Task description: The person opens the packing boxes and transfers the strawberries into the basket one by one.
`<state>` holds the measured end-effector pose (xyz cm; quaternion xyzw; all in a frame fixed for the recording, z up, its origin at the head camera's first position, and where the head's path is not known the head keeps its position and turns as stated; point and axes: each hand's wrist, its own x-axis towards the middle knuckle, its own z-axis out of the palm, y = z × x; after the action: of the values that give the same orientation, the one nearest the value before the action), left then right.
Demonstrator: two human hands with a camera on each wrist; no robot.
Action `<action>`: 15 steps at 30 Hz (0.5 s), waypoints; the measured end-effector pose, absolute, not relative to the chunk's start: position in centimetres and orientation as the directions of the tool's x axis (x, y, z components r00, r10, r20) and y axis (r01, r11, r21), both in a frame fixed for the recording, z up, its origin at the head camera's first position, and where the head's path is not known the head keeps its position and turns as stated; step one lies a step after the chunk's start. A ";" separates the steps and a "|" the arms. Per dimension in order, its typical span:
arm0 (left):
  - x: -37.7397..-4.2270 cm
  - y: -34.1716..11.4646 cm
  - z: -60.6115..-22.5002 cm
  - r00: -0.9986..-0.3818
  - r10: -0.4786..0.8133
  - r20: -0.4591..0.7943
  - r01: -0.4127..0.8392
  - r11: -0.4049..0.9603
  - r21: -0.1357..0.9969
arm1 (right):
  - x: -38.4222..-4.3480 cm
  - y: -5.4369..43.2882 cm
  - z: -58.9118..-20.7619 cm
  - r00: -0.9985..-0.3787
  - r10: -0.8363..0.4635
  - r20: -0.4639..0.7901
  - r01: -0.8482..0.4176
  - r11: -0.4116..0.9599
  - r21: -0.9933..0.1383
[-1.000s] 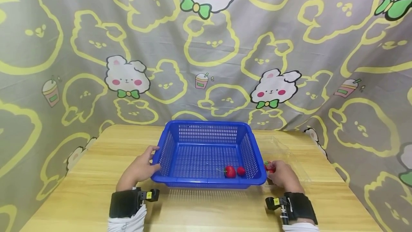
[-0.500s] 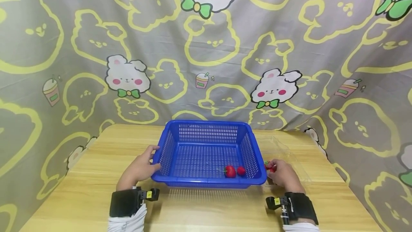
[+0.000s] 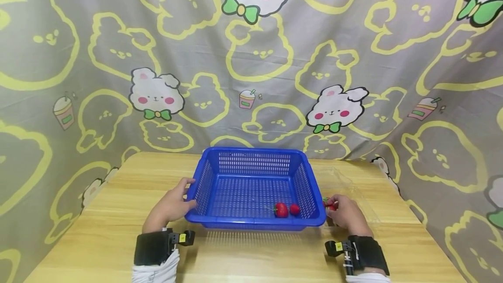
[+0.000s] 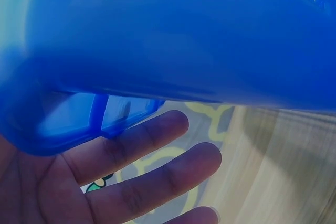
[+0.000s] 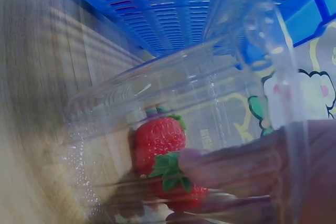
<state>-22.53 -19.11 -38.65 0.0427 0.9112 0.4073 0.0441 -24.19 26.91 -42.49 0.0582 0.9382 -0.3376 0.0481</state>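
Note:
A blue perforated plastic basket (image 3: 251, 221) stands in the middle of the table. Inside it, at the front right, lie a large strawberry (image 3: 281, 210) and a smaller round red fruit (image 3: 294, 209). My left hand (image 3: 171, 206) is at the basket's left side, its fingers (image 4: 157, 182) straight and spread beside the wall. To the basket's right, my right hand (image 3: 344, 213) reaches into a clear plastic box (image 3: 355, 185). It pinches a strawberry (image 5: 181, 196) with green leaves between thumb and fingers. Another strawberry (image 5: 157, 139) sits beside that one in the box.
The wooden table (image 3: 251, 254) carries the basket and box. Behind it hangs a grey curtain (image 3: 271, 77) with bunny prints. The clear box's wall stands close along the basket's right side.

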 end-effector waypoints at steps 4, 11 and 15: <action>-22.6 -19.1 -38.7 -0.992 0.115 -0.043 0.044 0.664 0.746 | -24.2 26.9 -42.4 -0.989 0.076 -0.125 0.138 0.770 -0.623; -22.5 -19.0 -38.6 -0.992 0.114 -0.049 0.040 0.671 0.740 | -24.1 27.0 -42.4 -0.991 0.074 -0.109 0.126 0.775 -0.619; -22.5 -19.0 -38.6 -0.992 0.117 -0.050 0.042 0.670 0.741 | -24.0 27.0 -42.3 -0.993 0.073 -0.098 0.118 0.775 -0.621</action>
<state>-22.48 -19.02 -38.58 0.0434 0.9126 0.4038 0.0465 -24.02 27.00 -42.31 0.0507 0.9414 -0.3318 0.0344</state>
